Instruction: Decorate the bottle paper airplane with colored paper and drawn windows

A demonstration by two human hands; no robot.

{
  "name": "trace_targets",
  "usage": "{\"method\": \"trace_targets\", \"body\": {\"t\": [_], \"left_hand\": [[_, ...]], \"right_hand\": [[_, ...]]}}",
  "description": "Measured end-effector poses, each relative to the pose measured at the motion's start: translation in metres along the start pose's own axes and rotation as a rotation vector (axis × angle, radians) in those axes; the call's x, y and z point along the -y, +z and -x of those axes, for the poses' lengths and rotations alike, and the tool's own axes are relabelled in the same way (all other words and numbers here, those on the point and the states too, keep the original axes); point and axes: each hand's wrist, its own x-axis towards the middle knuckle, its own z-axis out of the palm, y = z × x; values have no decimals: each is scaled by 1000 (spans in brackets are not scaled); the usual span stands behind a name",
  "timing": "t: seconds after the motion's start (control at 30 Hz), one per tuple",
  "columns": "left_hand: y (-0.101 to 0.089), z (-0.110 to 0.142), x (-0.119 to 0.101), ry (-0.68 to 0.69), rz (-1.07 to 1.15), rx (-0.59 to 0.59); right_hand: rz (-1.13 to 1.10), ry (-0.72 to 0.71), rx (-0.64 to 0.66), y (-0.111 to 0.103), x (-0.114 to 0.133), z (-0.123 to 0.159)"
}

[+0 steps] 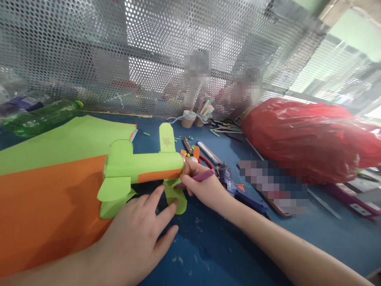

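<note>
Left hand (139,222) nearest, palm down, fingers spread, not gripping; a fingertip rests on the lower green flap (175,200) of the paper model (157,162). Right hand (202,184) closed on a purple pen (202,176), at the model's right end, pen tip by that flap, contact unclear. Model lies on the blue tabletop (190,258), between the sheets and the tools.

Room: widest open stretch is on the model's near side, between the forearms, flecked with pale scraps. Right of model tight: pliers (187,145), white marker (208,151), blue glue gun (235,188) close by. Left of model, orange sheet (50,210) and green sheet (77,139) reach its left end, straight cut edges. Beyond the model, perforated metal panel (89,51) bounds the table.

Materials: model is a matte green paper tube, orange strip along its side, flat round-ended flaps. Left beyond model, clear green plastic bottle (47,115), yellow-green cap. Far right of model, bulging red bag (303,135), glossy, wrinkled film. Beyond model, small cups (188,120) holding slim sticks
</note>
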Motion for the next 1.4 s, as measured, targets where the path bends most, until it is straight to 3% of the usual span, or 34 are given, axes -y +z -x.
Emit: {"method": "trace_targets", "body": {"t": [1.4], "left_hand": [[1,0,1,23,-25,-44]], "right_hand": [[-6,22,39,1,0,2]]}}
